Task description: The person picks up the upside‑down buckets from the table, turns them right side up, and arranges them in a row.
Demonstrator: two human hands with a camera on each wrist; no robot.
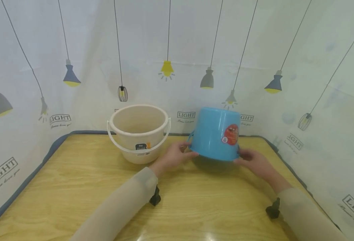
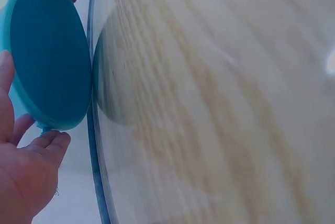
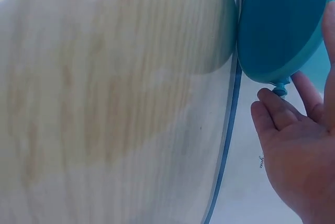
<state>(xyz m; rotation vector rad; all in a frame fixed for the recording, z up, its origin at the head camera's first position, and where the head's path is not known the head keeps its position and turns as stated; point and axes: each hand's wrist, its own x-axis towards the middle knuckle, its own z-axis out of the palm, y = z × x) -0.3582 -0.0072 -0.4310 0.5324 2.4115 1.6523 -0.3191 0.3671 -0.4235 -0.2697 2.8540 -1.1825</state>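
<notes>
A blue bucket [image 1: 210, 137] is upside down and tilted in the head view, its open mouth toward the table and its near rim raised. At the left of that rim my left hand [image 1: 177, 155] grips it, thumb on the outside and fingers by the handle joint. My right hand [image 1: 253, 163] holds the opposite side of the rim. Both wrist views show the dark inside of the bucket [image 2: 49, 51] and the fingers around its handle lug [image 3: 280, 89]. A cream bucket [image 1: 139, 140] stands upright to the left, its white handle hanging down in front.
The wood-grain table [image 1: 195, 207] reflects the blue bucket. Behind and at the sides hangs a white cloth [image 1: 189, 36] printed with lamps and the word LIGHT. Black wrist mounts [image 1: 155, 197] show below the sleeves.
</notes>
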